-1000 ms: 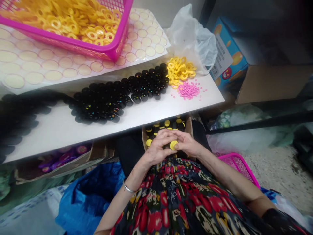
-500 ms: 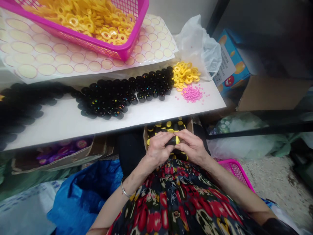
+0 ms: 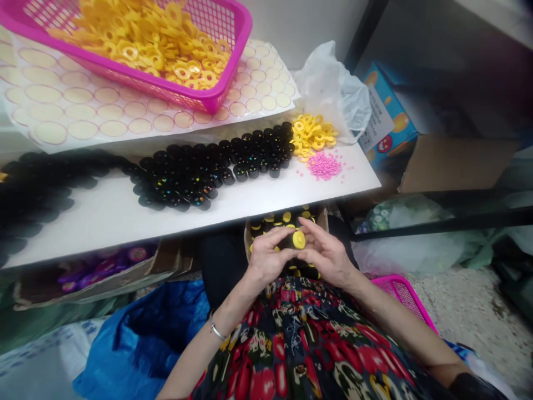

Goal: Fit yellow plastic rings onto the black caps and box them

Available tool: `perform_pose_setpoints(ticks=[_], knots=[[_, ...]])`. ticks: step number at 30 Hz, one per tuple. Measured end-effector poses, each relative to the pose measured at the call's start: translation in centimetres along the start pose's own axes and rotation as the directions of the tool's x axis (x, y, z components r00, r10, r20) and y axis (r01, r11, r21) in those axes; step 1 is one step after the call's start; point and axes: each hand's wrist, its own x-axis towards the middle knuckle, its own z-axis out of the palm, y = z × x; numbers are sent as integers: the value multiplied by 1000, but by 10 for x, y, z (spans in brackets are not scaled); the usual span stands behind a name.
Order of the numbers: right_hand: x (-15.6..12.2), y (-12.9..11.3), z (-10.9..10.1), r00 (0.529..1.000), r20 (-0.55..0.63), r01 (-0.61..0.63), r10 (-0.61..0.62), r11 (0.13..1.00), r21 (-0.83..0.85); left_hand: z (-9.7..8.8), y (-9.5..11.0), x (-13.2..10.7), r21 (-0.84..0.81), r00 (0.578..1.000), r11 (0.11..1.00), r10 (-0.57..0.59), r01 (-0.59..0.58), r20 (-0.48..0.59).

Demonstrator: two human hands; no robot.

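My left hand (image 3: 268, 255) is closed round a small black cylinder with a yellow cap (image 3: 298, 239), the capped end turned toward my right hand. My right hand (image 3: 327, 250) is beside that cap, with thumb and fingers apart and curved; whether a fingertip touches the piece I cannot tell. Below both hands, a cardboard box (image 3: 248, 233) holds many black pieces with yellow caps (image 3: 287, 216), partly hidden by my hands.
On the white table (image 3: 233, 203) stand rows of black cylinders (image 3: 183, 172), a pile of yellow rings (image 3: 312, 133) and small pink pieces (image 3: 325, 165). A pink basket (image 3: 212, 100) of yellow rings rests on a sticker sheet (image 3: 110, 129). Right are a blue box (image 3: 385, 119) and plastic bag (image 3: 327, 78).
The black cylinder has turned so its yellow end faces up toward me. My right fingers have spread away from that end. The view has tipped slightly upward.
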Motion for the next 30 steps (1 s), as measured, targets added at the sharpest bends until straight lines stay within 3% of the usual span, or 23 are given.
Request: perform_pose_setpoints(ticks=[2,4,9,12,15,20,22,26,30], knots=[[0,1,0,994,-4,-108,109,986,130,-1,0,1,-125,994,986,-110,110,6],[2,2,-1,979,15,-201,202,956,216,-2,-1,1,-157,993,981,-112,115,28],[9,5,-2,917,163,-398,364,832,386,-8,-2,3,85,993,993,78,-86,88],[15,6,-6,880,293,-467,374,790,396,-13,-2,7,155,962,962,196,-227,193],[20,3,-13,849,415,-478,328,812,334,-15,1,13,139,906,940,251,-313,342],[19,0,-22,763,557,-517,328,827,220,-16,6,21,39,825,969,187,-244,533],[16,-1,-21,777,545,-504,316,830,238,-16,7,22,3,799,977,171,-211,576],[3,5,-10,863,425,-425,274,849,314,-12,2,18,2,778,979,162,-206,607],[-7,27,3,869,314,-480,383,808,342,-9,-10,11,140,777,966,83,-216,625]])
